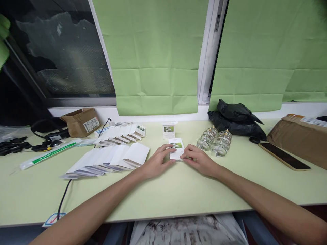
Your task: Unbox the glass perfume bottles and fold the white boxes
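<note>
A small white box (pixel 178 154) with a green picture lies on the table between my hands, its barcode end toward me. My left hand (pixel 161 159) grips its left side, fingers over the top face and thumb at the near corner. On the other side my right hand (pixel 196 159) pinches the near right corner with bent fingers. Just behind stands a similar white box (pixel 169 131) upright, its top flap raised. Two rows of clear glass bottles (pixel 221 144) with gold tops lie to the right of my right hand.
Flattened white cartons (pixel 102 160) overlap in a row at left, with a second row (pixel 120 133) behind. Further back sit an open cardboard box (pixel 83 123), a black plastic bag (pixel 235 119) and a large brown package (pixel 298 137). A phone (pixel 283 156) lies at right; a black cable (pixel 63 199) crosses the left side.
</note>
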Tool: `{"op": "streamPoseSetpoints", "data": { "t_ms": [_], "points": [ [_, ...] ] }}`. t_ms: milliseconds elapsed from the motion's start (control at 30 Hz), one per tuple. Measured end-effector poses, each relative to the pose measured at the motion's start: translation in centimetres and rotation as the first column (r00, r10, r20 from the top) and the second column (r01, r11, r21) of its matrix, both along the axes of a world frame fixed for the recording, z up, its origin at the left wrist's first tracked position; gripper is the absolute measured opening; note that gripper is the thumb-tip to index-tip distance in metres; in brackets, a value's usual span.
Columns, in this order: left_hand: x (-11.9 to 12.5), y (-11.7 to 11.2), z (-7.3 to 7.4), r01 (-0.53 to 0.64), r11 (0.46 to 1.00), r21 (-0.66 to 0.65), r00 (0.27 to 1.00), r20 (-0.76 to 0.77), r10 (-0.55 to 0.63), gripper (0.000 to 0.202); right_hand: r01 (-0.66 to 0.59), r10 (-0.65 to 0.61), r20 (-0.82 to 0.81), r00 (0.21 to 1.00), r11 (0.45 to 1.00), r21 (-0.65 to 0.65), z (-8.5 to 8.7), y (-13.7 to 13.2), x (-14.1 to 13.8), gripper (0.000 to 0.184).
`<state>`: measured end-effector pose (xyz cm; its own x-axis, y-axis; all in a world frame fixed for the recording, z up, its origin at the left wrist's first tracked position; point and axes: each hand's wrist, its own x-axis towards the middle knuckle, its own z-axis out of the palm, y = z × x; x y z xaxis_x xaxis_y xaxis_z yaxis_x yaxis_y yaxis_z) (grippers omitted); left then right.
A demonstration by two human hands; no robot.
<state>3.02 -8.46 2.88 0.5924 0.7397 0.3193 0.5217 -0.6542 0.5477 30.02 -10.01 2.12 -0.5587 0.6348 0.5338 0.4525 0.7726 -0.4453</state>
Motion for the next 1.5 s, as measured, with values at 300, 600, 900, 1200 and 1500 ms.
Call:
{"op": "streamPoseSetpoints", "data": {
  "t_ms": [300, 600, 900, 1200, 1500],
  "points": [
    [-0.2, 0.2, -0.4, 0.019, 1.000, 0.010, 1.000, -0.019, -0.018, 0.061, -0.004, 0.003, 0.037, 0.999, 1.000, 0.020, 0.0, -0.2, -0.3, 0.013],
    [-0.3, 0.5, -0.2, 0.032, 0.999, -0.027, 0.999, 0.007, -0.032, 0.053, 0.070, -0.075, 0.067, 0.995, 0.994, 0.083, 0.0, -0.1, -0.4, 0.016],
    [-0.2, 0.9, -0.4, 0.008, 1.000, 0.009, 1.000, 0.005, -0.008, 0.046, 0.129, -0.131, 0.025, 0.991, 0.990, 0.057, -0.5, 0.3, -0.7, 0.034],
    [0.1, 0.9, -0.2, 0.000, 0.993, 0.118, 1.000, -0.024, 0.003, 0.039, 0.116, -0.122, 0.044, 0.992, 0.987, 0.112, -1.3, 1.6, -0.6, 0.022],
    [0.3, 0.9, -0.9, -0.085, 0.996, 0.021, 0.986, 0.147, 0.081, 0.045, 0.218, -0.229, -0.071, 0.971, 0.965, -0.146, -1.4, 1.1, -0.7, 0.047]
  ]
}}
